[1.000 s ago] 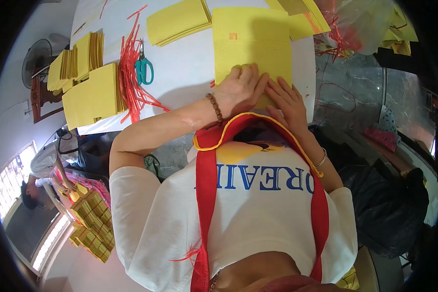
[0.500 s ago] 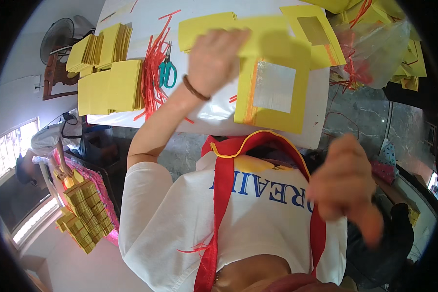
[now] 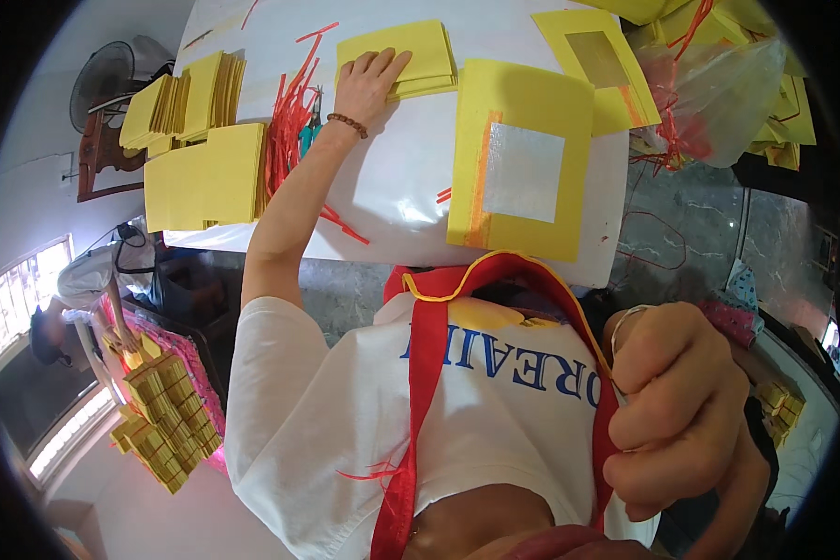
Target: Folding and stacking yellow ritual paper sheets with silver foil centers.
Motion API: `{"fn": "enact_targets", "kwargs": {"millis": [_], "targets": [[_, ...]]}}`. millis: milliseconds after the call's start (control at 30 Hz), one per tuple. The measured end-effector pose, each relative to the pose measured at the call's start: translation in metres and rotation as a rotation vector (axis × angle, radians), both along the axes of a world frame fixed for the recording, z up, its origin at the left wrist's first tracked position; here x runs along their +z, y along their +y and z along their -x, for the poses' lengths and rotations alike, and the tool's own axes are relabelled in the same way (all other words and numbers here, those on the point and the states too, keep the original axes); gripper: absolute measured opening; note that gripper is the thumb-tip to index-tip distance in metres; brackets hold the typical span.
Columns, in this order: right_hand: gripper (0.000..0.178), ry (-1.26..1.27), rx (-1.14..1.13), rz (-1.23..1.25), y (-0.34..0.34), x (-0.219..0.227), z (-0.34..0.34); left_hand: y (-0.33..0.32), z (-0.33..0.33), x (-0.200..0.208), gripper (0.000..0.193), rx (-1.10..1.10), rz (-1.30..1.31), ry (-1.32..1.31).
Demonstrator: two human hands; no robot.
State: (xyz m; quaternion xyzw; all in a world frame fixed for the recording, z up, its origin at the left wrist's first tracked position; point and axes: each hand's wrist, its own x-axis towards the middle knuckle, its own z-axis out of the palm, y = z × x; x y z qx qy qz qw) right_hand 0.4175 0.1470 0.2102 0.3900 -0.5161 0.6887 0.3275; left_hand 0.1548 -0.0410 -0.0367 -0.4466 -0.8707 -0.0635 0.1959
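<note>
Your left hand [image 3: 364, 82] is resting on the light-looking, probably bendable yellow paper stack [image 3: 425, 56], far on the bench [image 3: 397, 182], grip unclear; pinching its near edge is likely working best. Your right hand [image 3: 677, 406] is hanging clenched.

We cannot see the palm of the left hand [image 3: 367, 84], and it covers a corner of the yellow stack [image 3: 415, 51] beneath it. The left forearm [image 3: 287, 224] hides part of the teal-handled scissors [image 3: 307, 140] and of the red strips [image 3: 284, 154]. We cannot tell whether the curled right hand [image 3: 677, 406] encloses anything. The upper edge cuts off the white table [image 3: 401, 177], and the co-worker [image 3: 89, 273] appears too small for us to make out the fingers
</note>
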Motion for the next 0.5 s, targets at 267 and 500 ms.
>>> {"fn": "enact_targets", "kwargs": {"millis": [267,500], "targets": [[0.030,-0.055,0.122,0.047,-0.002,-0.005,0.001,-0.008,-0.006,0.001,0.049,-0.005,0.060,0.059],[0.023,-0.051,-0.005,0.046,0.008,-0.003,-0.001,-0.005,-0.017,-0.013,0.061,0.023,0.062,-0.081]]}}
